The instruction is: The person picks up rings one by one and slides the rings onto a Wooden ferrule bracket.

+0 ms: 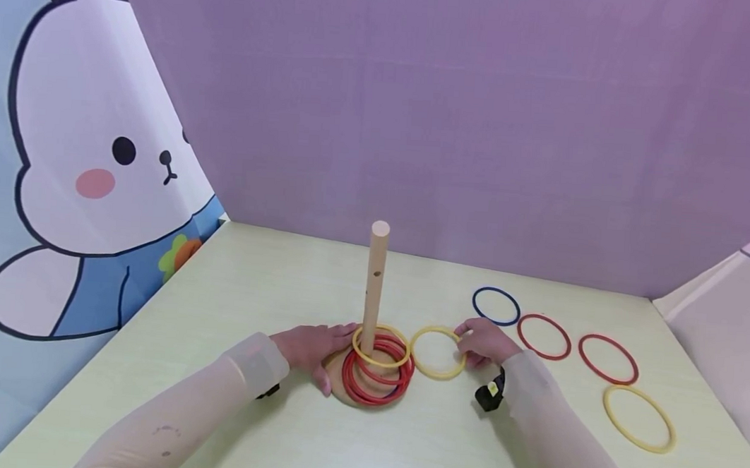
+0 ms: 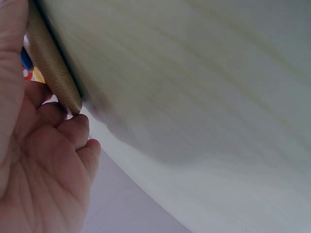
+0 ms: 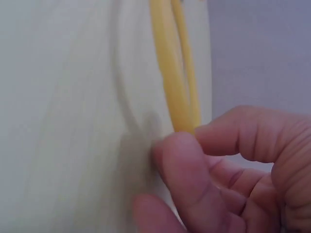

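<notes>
A wooden post (image 1: pixel 375 290) stands upright on a round wooden base (image 1: pixel 337 382). Around the post's foot lie several red rings (image 1: pixel 366 401), with a bit of blue among them and a yellow ring (image 1: pixel 402 343) on top. My left hand (image 1: pixel 308 347) holds the base at its left side, fingers towards the back and thumb at the front; its fingertips touch the base's edge (image 2: pixel 56 68) in the left wrist view. Right of the base, my right hand (image 1: pixel 485 341) pinches another yellow ring (image 3: pixel 170 73) between thumb and fingers, slightly above the table.
Loose on the right side of the table (image 1: pixel 270 285) lie a blue ring (image 1: pixel 475 300), two red rings (image 1: pixel 543 356) (image 1: pixel 607 380) and a yellow ring (image 1: pixel 640 444). A purple cloth (image 1: pixel 451 125) hangs behind the table, and a cloth with a cartoon figure (image 1: pixel 55 139) hangs at left.
</notes>
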{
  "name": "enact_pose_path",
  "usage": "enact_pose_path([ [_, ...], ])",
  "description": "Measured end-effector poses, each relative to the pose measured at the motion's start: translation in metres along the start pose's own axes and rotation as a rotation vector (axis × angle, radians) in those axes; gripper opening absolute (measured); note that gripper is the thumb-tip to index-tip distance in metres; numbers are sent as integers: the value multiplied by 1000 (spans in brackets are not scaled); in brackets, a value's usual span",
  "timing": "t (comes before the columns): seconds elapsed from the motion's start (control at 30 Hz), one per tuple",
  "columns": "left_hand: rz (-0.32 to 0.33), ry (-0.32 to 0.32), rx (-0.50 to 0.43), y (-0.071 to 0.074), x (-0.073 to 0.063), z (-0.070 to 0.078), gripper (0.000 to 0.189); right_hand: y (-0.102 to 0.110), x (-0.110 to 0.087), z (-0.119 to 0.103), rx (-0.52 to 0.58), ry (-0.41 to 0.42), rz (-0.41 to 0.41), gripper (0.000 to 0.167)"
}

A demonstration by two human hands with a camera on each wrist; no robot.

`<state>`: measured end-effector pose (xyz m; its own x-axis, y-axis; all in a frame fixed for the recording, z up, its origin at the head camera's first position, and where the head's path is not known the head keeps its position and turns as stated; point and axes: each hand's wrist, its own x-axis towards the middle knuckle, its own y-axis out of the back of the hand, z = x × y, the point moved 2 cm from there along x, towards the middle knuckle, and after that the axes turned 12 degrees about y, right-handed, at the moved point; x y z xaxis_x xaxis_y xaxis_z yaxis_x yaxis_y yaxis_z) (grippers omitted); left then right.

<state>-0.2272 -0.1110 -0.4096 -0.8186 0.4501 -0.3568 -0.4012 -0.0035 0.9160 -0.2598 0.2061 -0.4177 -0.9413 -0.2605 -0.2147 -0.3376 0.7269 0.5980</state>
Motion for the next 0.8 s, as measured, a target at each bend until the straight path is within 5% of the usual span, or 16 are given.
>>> enact_pose_path([
  [0.47,8,-6,-1,-2,1,-2,108,10,-14,2,94,27,-28,41],
  [0.8,7,-4,-4,-1,1,-1,108,19,-26,-10,212,131,-22,45],
])
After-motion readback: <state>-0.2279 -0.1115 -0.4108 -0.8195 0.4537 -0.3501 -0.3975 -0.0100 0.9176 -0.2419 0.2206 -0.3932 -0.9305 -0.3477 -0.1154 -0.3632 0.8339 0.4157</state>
